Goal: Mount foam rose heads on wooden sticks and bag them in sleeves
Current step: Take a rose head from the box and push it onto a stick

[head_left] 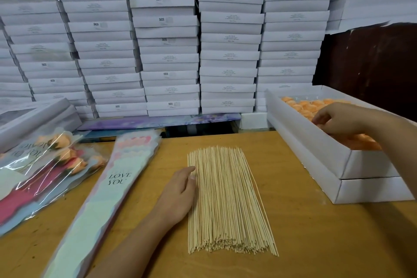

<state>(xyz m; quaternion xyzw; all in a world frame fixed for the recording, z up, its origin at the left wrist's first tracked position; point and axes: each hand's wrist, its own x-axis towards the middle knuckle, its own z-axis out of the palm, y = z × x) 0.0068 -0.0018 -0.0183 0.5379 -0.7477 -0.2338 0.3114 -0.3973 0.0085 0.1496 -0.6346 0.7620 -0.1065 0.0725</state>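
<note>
Fingers of the left hand [180, 189] are laid flat against the sticks [225, 201] at centre worktop [304, 232]; right hand [338, 119] fingers are curled among orange roses [300, 105] in the box [316, 149], right. Sleeves [108, 187] lie left.

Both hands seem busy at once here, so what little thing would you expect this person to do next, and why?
Probably lift one orange foam rose head out of the white box and bring it over to the sticks. The right hand is already reaching in among the rose heads, fingers curled down, though whether it holds one is hidden. The left hand rests on the edge of the pile of wooden sticks, ready to pick one out.
</note>
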